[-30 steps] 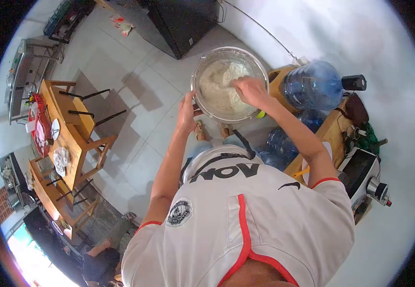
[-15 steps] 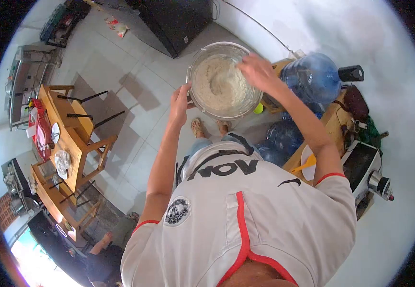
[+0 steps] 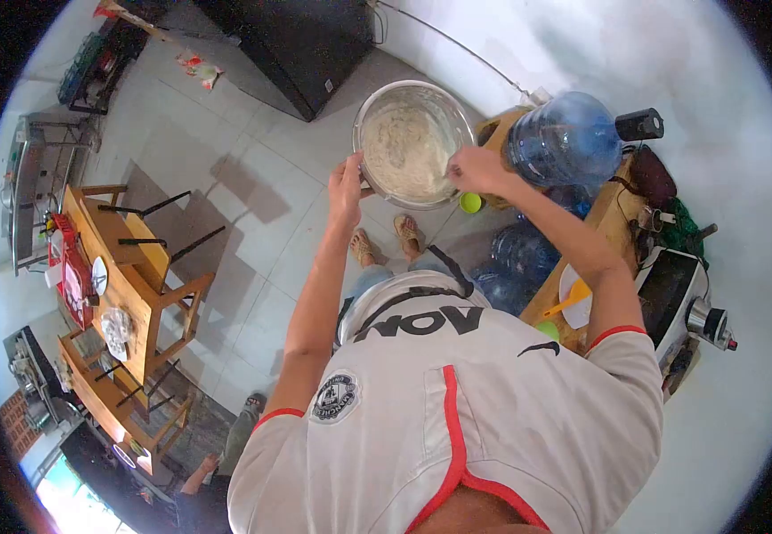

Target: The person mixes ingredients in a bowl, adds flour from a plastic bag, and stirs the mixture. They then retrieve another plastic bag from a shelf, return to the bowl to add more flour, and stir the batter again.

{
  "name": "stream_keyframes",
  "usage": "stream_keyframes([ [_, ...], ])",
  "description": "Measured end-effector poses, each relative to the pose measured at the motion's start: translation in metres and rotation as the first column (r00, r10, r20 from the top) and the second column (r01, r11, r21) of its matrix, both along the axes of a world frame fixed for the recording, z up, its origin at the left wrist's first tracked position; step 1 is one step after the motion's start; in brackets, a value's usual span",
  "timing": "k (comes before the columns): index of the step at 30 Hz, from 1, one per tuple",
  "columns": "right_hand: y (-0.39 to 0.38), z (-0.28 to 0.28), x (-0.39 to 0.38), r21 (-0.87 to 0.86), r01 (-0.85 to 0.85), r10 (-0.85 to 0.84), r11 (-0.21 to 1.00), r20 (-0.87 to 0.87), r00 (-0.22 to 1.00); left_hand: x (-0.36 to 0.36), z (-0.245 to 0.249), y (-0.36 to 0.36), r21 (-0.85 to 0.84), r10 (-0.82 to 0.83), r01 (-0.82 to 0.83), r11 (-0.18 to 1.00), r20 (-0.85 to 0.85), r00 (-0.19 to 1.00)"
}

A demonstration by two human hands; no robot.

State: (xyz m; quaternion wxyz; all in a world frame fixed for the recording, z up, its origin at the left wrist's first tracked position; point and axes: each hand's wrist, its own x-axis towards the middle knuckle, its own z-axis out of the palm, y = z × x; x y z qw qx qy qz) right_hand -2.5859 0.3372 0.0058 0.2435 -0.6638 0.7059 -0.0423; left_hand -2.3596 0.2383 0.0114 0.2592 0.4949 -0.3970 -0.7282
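A round metal bowl with pale, thick batter inside is held out in front of me above the floor. My left hand grips its left rim, fingers wrapped round the edge. At the bowl's lower right side is my right hand, its fingers closed at the rim over the batter. Whatever it holds is too small and hidden to name.
On the right, a large blue water bottle lies by a wooden bench with a white bowl and orange utensil. Wooden tables stand left. Another person's arm shows lower left.
My right hand has moved down along the bowl's right side. The bowl sits a little differently in view, and the batter's surface has changed shape. The other person's leg shows more.
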Motion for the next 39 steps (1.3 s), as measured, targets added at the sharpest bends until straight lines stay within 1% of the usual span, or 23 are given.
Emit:
stream_keyframes([
  [3,-0.007,-0.009,0.023,-0.100,0.194,-0.179,0.976,0.142,0.974,-0.004,-0.010,0.005,0.052,-0.001,0.002,0.999,-0.031,1.000],
  [4,-0.012,-0.009,0.023,-0.170,0.254,-0.238,0.952,0.112,0.965,-0.004,-0.012,0.007,0.068,0.004,-0.002,0.998,-0.034,0.999],
  [6,-0.023,-0.006,0.018,-0.307,0.360,-0.358,0.881,0.065,0.932,-0.003,-0.011,0.009,0.071,-0.051,0.054,0.996,-0.040,0.998],
  [7,-0.023,-0.006,0.016,-0.305,0.355,-0.357,0.884,0.052,0.933,-0.004,-0.010,0.009,0.073,-0.080,0.083,0.994,-0.045,0.996],
  [9,-0.023,-0.006,0.013,-0.302,0.344,-0.353,0.889,0.027,0.935,-0.005,-0.005,0.008,0.064,-0.076,0.077,0.995,-0.025,0.997],
  [12,-0.001,-0.002,0.014,-0.207,0.106,-0.114,0.973,-0.029,0.993,-0.001,-0.008,0.005,0.049,-0.063,0.064,0.997,-0.025,0.998],
  [15,0.006,0.009,-0.002,-0.191,0.135,-0.182,0.972,-0.254,0.950,0.005,-0.010,0.003,0.024,-0.076,0.077,0.997,-0.045,0.996],
  [18,-0.005,0.018,0.003,-0.388,0.231,-0.336,0.892,-0.227,0.914,0.005,-0.010,0.005,0.033,-0.115,0.116,0.993,-0.023,0.993],
  [19,-0.006,0.014,0.008,-0.383,0.214,-0.302,0.899,-0.187,0.935,0.003,-0.009,0.005,0.039,-0.129,0.129,0.991,-0.012,0.992],
  [21,-0.005,0.004,0.021,-0.380,0.183,-0.237,0.907,-0.100,0.966,-0.002,-0.011,0.006,0.024,-0.131,0.132,0.991,-0.051,0.990],
  [22,0.002,0.004,0.020,-0.305,0.131,-0.168,0.943,-0.099,0.981,-0.002,-0.012,0.006,0.017,-0.136,0.138,0.990,-0.066,0.988],
  [25,0.028,0.018,-0.002,-0.257,0.126,-0.186,0.958,-0.226,0.956,-0.005,-0.018,0.008,0.024,-0.185,0.189,0.982,-0.096,0.978],
  [28,0.025,0.037,-0.014,-0.301,0.286,-0.385,0.910,-0.356,0.851,-0.014,-0.009,0.011,0.015,-0.254,0.255,0.967,-0.045,0.966],
  [31,0.018,0.022,-0.005,-0.408,0.244,-0.394,0.880,-0.339,0.854,-0.027,-0.003,0.016,0.004,-0.293,0.293,0.956,0.012,0.956],
  [34,0.031,0.017,0.005,-0.303,0.080,-0.157,0.950,-0.237,0.959,-0.035,-0.011,0.011,0.011,-0.291,0.292,0.956,-0.016,0.956],
  [37,0.056,0.020,-0.022,-0.234,-0.118,0.061,0.965,-0.238,0.969,-0.036,-0.001,0.007,-0.069,-0.280,0.279,0.958,-0.001,0.960],
  [38,0.058,0.027,-0.029,-0.246,-0.108,0.035,0.963,-0.282,0.959,-0.038,0.003,0.006,-0.034,-0.277,0.279,0.960,0.062,0.959],
  [39,0.057,0.037,-0.037,-0.258,-0.100,0.011,0.961,-0.324,0.946,-0.039,0.004,0.004,-0.036,-0.307,0.308,0.951,0.047,0.951],
])
